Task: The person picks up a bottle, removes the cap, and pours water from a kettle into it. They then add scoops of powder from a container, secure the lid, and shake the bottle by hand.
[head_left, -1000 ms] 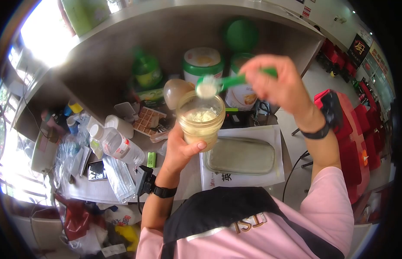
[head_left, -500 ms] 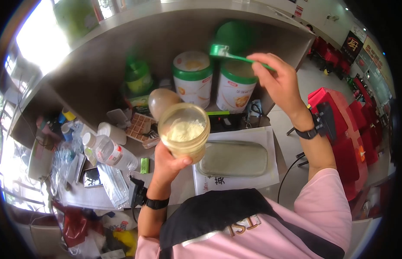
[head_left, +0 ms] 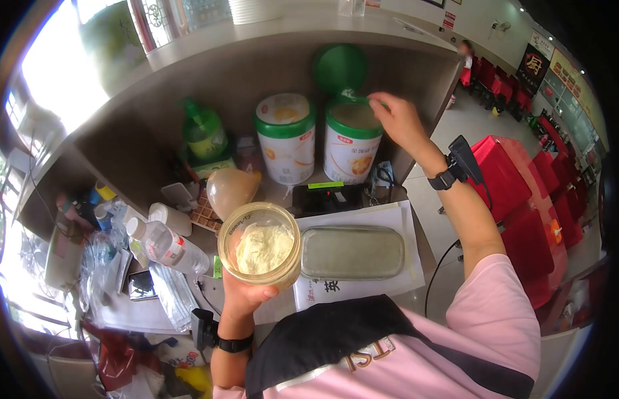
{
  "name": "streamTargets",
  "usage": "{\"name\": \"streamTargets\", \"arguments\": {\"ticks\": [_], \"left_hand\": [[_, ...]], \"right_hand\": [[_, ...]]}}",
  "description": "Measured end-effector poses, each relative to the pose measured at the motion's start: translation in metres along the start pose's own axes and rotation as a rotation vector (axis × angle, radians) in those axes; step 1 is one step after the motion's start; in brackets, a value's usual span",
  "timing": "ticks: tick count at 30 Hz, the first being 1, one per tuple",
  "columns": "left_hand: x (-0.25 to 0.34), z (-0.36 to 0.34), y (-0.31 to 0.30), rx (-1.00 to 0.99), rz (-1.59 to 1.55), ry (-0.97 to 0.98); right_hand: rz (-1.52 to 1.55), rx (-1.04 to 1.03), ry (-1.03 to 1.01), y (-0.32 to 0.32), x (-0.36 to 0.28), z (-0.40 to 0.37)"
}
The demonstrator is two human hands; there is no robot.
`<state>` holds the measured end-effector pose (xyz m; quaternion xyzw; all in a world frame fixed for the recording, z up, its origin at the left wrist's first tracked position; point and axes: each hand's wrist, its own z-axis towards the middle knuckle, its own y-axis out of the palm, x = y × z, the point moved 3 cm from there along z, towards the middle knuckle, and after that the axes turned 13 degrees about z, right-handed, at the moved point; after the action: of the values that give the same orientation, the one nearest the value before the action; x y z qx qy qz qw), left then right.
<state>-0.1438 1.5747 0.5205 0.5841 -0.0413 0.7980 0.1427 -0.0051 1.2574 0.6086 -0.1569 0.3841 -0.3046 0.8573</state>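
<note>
My left hand (head_left: 246, 298) is wrapped round a wide-mouthed clear jar (head_left: 287, 271), tilted so that its opening faces me. Pale yellow powder (head_left: 261, 249) is heaped inside. A green scoop (head_left: 357, 98) is pinched by its handle in my right hand (head_left: 401, 123). The scoop's head is at the mouth of the right-hand white canister (head_left: 352, 149), partly hidden by the rim. This canister's green lid (head_left: 340, 68) stands raised behind it. Beside it sits a second white canister (head_left: 286, 151) with a green rim and its top covered.
A glass container (head_left: 352, 253) lies on printed paper (head_left: 412, 256) in front of the canisters. To the left are a balloon-like object (head_left: 233, 189), a water bottle (head_left: 169, 246) and a green pump bottle (head_left: 204, 130). Red-covered tables (head_left: 499, 176) stand beyond the counter.
My right hand has lowered the scoop from above the right canister to its mouth. My left hand has brought the jar down and slightly left, nearer to me.
</note>
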Motion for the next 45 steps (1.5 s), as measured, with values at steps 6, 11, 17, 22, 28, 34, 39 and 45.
{"name": "streamTargets", "arguments": {"ticks": [6, 11, 17, 22, 28, 34, 39, 45], "left_hand": [[-0.004, -0.008, -0.004, 0.013, 0.034, -0.009], [-0.006, -0.015, -0.005, 0.019, 0.035, -0.017], [-0.004, -0.024, -0.008, 0.103, 0.023, -0.023], [-0.007, -0.031, -0.011, 0.143, 0.076, -0.02], [-0.002, -0.032, -0.005, 0.135, 0.064, -0.053], [-0.003, -0.031, -0.01, 0.115, 0.135, -0.015], [-0.01, -0.033, -0.015, 0.083, 0.127, 0.012], [-0.01, -0.037, -0.016, 0.13, 0.074, -0.02]], "right_hand": [[0.172, 0.029, 0.055, -0.004, 0.005, 0.006], [0.198, 0.051, 0.149, -0.006, 0.005, 0.009], [0.032, -0.069, -0.014, -0.003, 0.024, 0.014], [0.56, -0.163, 0.435, 0.002, 0.042, 0.025], [0.491, -0.395, 0.602, 0.008, 0.065, 0.049], [0.102, -0.701, 0.317, 0.02, 0.07, 0.065], [-0.159, -0.667, 0.207, 0.018, 0.05, 0.079], [-0.494, 0.024, -0.389, 0.024, 0.004, 0.105]]}}
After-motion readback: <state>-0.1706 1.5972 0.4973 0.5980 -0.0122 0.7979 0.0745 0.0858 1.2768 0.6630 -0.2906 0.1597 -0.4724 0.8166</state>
